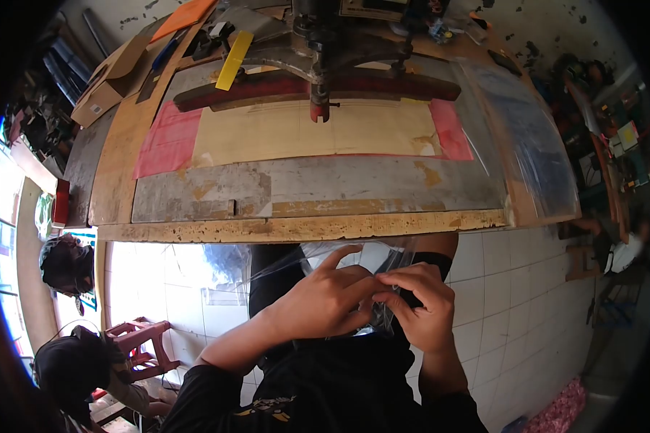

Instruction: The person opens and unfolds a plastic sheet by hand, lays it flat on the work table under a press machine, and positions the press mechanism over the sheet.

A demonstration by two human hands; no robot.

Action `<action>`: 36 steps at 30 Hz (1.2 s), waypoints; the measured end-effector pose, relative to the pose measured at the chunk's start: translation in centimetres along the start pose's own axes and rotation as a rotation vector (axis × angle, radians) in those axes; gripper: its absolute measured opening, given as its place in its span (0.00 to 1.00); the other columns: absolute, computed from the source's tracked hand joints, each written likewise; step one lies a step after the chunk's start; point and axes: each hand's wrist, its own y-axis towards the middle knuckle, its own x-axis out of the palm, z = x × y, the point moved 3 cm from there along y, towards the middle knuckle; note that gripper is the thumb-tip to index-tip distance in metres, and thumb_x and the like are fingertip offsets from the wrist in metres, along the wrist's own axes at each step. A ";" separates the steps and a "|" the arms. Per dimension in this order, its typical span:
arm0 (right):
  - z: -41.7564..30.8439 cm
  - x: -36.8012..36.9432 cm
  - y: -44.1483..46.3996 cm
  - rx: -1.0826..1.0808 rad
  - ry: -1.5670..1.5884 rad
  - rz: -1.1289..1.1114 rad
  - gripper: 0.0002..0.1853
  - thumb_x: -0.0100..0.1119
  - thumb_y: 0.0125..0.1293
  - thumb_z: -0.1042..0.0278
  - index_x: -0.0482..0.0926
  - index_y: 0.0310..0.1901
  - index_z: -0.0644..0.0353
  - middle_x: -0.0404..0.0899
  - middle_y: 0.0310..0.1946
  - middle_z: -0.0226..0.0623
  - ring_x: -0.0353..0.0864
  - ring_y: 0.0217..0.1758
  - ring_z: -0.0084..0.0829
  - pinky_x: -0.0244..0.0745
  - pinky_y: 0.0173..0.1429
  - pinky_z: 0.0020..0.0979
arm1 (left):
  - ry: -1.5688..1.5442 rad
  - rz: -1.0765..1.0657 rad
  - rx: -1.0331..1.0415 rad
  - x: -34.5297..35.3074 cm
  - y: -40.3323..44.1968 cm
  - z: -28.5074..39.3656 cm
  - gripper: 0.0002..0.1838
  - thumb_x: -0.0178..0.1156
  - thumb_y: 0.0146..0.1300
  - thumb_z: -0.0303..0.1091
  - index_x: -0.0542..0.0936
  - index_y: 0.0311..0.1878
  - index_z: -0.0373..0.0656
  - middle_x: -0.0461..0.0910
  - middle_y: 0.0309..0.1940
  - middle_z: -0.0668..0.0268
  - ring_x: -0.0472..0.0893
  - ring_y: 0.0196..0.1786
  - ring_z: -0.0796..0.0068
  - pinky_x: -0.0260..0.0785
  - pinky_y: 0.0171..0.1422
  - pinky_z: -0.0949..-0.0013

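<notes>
Over my lap, my left hand (331, 297) and my right hand (420, 302) meet at the fingertips, both closed in a pinch. Thin clear plastic film (285, 261) is gathered between them; it stretches left toward the table edge and bunches below the fingers. One finger of my left hand points up, away from the others. Exactly which fold of film each hand pinches is hidden by the fingers.
Ahead stands a worktable with a wooden front edge (303, 225). On its metal plate lie a cream sheet (318, 133) and pink strips (167, 137), beneath a press head (320, 108). Clear plastic sheets (534, 144) lie at right. At lower left, a person (72, 368) sits near a stool (143, 345).
</notes>
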 end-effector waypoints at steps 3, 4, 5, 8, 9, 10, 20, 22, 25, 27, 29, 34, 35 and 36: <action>0.0 -0.1 0.2 -0.003 -0.005 0.003 0.20 0.85 0.53 0.80 0.91 0.49 0.60 0.93 0.44 0.36 0.88 0.46 0.35 0.79 0.54 0.35 | 0.000 0.047 0.007 0.0 -0.2 -0.1 0.16 0.69 0.62 0.25 0.84 0.54 0.41 0.88 0.33 0.63 0.91 0.41 0.63 0.68 0.82 0.41; 0.0 -0.2 0.2 0.016 -0.002 -0.013 0.20 0.85 0.53 0.80 0.91 0.49 0.60 0.93 0.45 0.36 0.88 0.47 0.35 0.79 0.55 0.36 | 0.000 0.046 0.008 0.0 -0.3 -0.2 0.16 0.69 0.62 0.25 0.84 0.54 0.41 0.88 0.33 0.63 0.91 0.41 0.63 0.68 0.82 0.41; 0.1 -0.3 0.2 0.036 0.001 -0.028 0.20 0.85 0.54 0.80 0.91 0.49 0.60 0.93 0.45 0.37 0.88 0.48 0.36 0.79 0.56 0.36 | -0.002 0.044 0.000 0.1 -0.4 -0.2 0.16 0.69 0.63 0.26 0.84 0.54 0.41 0.88 0.33 0.64 0.91 0.41 0.64 0.68 0.82 0.42; 0.2 -0.6 0.5 0.010 -0.051 -0.017 0.20 0.84 0.55 0.80 0.91 0.50 0.61 0.93 0.46 0.38 0.88 0.49 0.36 0.80 0.58 0.38 | -0.005 0.049 -0.010 0.1 -0.3 -0.2 0.15 0.69 0.65 0.26 0.85 0.55 0.41 0.88 0.33 0.66 0.90 0.41 0.65 0.68 0.82 0.43; 0.4 -0.5 0.6 0.011 -0.052 -0.016 0.20 0.84 0.55 0.80 0.91 0.50 0.61 0.93 0.46 0.38 0.88 0.49 0.36 0.80 0.58 0.38 | -0.005 0.059 -0.012 0.1 -0.2 -0.2 0.15 0.69 0.66 0.26 0.85 0.56 0.42 0.88 0.33 0.66 0.90 0.41 0.66 0.68 0.82 0.43; 0.6 -0.4 0.8 -0.012 0.012 0.000 0.20 0.84 0.55 0.81 0.91 0.50 0.61 0.92 0.46 0.39 0.88 0.49 0.36 0.81 0.57 0.38 | -0.006 0.058 -0.012 0.1 -0.2 -0.2 0.15 0.69 0.66 0.26 0.85 0.56 0.42 0.88 0.33 0.66 0.90 0.41 0.66 0.68 0.82 0.43; 0.6 0.0 0.1 -0.074 -0.075 0.085 0.17 0.81 0.61 0.76 0.91 0.51 0.60 0.92 0.43 0.34 0.88 0.43 0.36 0.79 0.50 0.35 | -0.150 0.092 -0.179 0.0 -1.1 -0.2 0.20 0.75 0.69 0.34 0.84 0.63 0.46 0.89 0.31 0.66 0.91 0.35 0.63 0.82 0.49 0.57; 0.7 -0.4 0.2 -0.067 -0.069 0.086 0.15 0.81 0.61 0.76 0.91 0.50 0.60 0.91 0.41 0.34 0.87 0.42 0.36 0.79 0.50 0.35 | -0.293 0.052 -0.302 -0.1 -1.5 -0.6 0.22 0.77 0.70 0.37 0.84 0.64 0.46 0.89 0.30 0.67 0.91 0.32 0.63 0.83 0.40 0.61; 0.5 -1.0 0.3 -0.034 -0.072 0.096 0.14 0.81 0.61 0.77 0.91 0.48 0.60 0.89 0.39 0.33 0.86 0.42 0.36 0.79 0.49 0.36 | -0.177 0.094 -0.235 -0.6 -1.8 -0.9 0.26 0.78 0.69 0.41 0.83 0.67 0.46 0.90 0.30 0.68 0.91 0.28 0.64 0.81 0.32 0.65; 0.5 -1.6 0.3 0.035 -0.054 0.146 0.12 0.80 0.63 0.78 0.91 0.47 0.61 0.87 0.37 0.34 0.85 0.42 0.37 0.79 0.49 0.37 | -0.163 0.122 -0.368 -0.7 -2.1 -0.8 0.27 0.79 0.69 0.41 0.83 0.67 0.45 0.90 0.30 0.69 0.91 0.28 0.66 0.80 0.31 0.65; 0.4 -2.7 0.7 -0.017 -0.106 0.177 0.09 0.79 0.65 0.78 0.90 0.45 0.62 0.88 0.37 0.36 0.87 0.43 0.38 0.82 0.55 0.37 | -0.158 0.161 -0.530 -0.5 -2.8 -1.6 0.29 0.79 0.68 0.41 0.82 0.68 0.45 0.92 0.32 0.69 0.91 0.29 0.69 0.80 0.32 0.66; 0.3 -5.4 0.6 -0.013 -0.106 0.278 0.05 0.75 0.69 0.79 0.88 0.43 0.64 0.89 0.38 0.37 0.89 0.43 0.37 0.85 0.59 0.39 | -0.134 0.120 -0.480 0.2 -5.6 -4.0 0.23 0.79 0.68 0.40 0.86 0.62 0.43 0.94 0.35 0.63 0.93 0.32 0.66 0.82 0.39 0.67; 0.3 -5.9 0.6 0.001 -0.089 0.288 0.04 0.74 0.70 0.79 0.88 0.43 0.65 0.89 0.37 0.37 0.89 0.43 0.36 0.84 0.57 0.38 | -0.170 0.177 -0.543 0.4 -6.5 -4.8 0.21 0.79 0.67 0.39 0.88 0.60 0.43 0.94 0.36 0.62 0.94 0.34 0.67 0.83 0.41 0.67; 0.3 -6.3 0.5 0.014 -0.071 0.298 0.03 0.73 0.70 0.80 0.88 0.43 0.66 0.89 0.37 0.38 0.89 0.42 0.35 0.84 0.54 0.37 | -0.204 0.234 -0.609 0.5 -7.3 -5.5 0.18 0.79 0.67 0.38 0.89 0.57 0.44 0.94 0.36 0.61 0.94 0.36 0.67 0.83 0.42 0.67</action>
